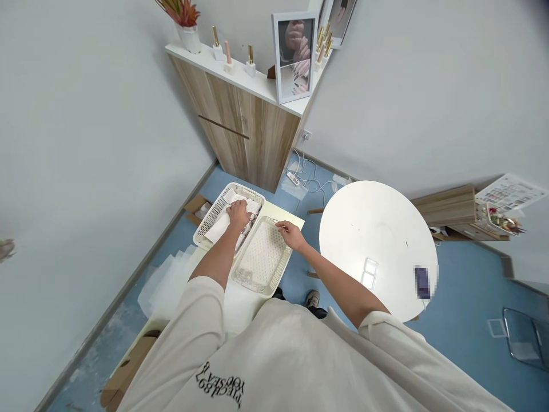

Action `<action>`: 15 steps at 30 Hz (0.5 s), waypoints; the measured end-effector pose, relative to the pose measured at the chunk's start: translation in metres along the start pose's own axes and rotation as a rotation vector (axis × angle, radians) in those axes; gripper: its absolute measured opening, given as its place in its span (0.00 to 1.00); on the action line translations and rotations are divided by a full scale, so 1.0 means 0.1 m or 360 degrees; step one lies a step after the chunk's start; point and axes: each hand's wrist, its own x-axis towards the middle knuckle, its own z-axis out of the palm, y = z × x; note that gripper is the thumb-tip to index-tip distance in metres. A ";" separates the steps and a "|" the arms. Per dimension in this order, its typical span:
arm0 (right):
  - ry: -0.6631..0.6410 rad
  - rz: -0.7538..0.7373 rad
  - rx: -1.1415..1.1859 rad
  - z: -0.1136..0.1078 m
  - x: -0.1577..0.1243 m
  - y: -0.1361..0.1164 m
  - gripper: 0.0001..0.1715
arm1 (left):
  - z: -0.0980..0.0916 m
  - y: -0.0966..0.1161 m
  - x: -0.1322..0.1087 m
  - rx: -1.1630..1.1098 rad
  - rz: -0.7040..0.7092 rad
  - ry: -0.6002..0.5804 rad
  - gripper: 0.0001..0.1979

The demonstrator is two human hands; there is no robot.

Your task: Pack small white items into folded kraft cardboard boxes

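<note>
Two white perforated plastic baskets stand side by side on a pale table (295,220). My left hand (238,215) rests with curled fingers on white folded packets (221,228) inside the far-left basket (206,224). My right hand (290,233) hovers at the far rim of the near-right basket (262,264), fingers pinched; what they pinch is too small to make out. That basket holds only a few small items at its near end (244,279).
A round white table (377,246) stands to the right with small clear boxes (369,272) on it. A wooden cabinet (244,129) with bottles and a framed picture (295,56) fills the corner. Cables (306,177) lie on the blue floor; clear plastic sheets (165,283) lie at left.
</note>
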 end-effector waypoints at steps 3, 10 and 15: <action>-0.0017 0.0020 0.0006 0.00 -0.01 0.02 0.17 | -0.08 0.02 -0.08 -0.0141 -0.0044 0.0070 0.20; -0.0017 -0.0006 0.0119 -0.02 -0.05 0.08 0.17 | -0.32 0.31 -0.36 -0.1587 -0.0309 0.0070 0.16; 0.0199 0.0028 0.0372 -0.34 -0.14 0.21 0.18 | -0.30 0.90 -0.68 -0.2474 -0.0230 -0.0757 0.22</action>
